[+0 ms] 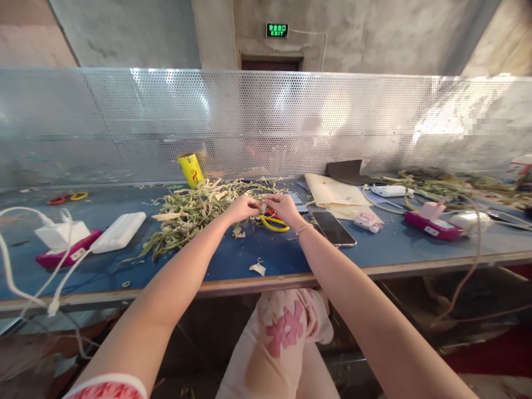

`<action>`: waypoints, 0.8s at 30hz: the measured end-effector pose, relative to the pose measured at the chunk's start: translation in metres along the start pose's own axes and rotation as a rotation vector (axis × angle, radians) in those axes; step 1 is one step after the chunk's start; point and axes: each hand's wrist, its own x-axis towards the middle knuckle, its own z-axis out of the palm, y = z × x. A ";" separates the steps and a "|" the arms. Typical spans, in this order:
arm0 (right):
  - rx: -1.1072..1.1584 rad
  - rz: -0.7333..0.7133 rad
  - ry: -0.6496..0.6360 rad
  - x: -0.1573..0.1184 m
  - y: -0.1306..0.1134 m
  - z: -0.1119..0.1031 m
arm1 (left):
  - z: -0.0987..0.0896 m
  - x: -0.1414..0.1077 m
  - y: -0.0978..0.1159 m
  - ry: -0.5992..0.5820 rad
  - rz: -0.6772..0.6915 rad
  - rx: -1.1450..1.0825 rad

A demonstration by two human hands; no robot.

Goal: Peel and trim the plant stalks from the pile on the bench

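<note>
Both hands meet over the blue table (233, 260), in front of the perforated metal screen. The fingers of my left hand (244, 209) are pinched on a small pale piece (263, 208). From the other side, my right hand (282, 206) holds the same piece, its fingertips close to the left ones. Just below them lie scissors with yellow and red handles (274, 223), partly hidden by my right hand. A heap of dried greenish plant stems (195, 208) spreads to the left of the hands. A pale scrap (257, 269) rests near the table's front edge.
A phone (334, 228) lies right of my right wrist, near brown paper (336, 194) and a pink packet (368, 221). Magenta power strips with cables stand at left (68, 249) and right (432, 224). A yellow tube (191, 169) stands behind the stems.
</note>
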 end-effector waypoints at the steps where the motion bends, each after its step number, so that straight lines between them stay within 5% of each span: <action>1: -0.033 -0.015 0.003 0.001 0.002 -0.001 | 0.000 0.000 0.000 -0.004 0.003 -0.002; 13: -0.438 -0.199 0.036 -0.004 -0.005 -0.007 | -0.001 0.000 0.002 -0.003 -0.007 -0.011; 24: -0.440 -0.184 0.020 -0.004 -0.004 -0.008 | -0.001 -0.001 0.004 -0.011 -0.012 -0.018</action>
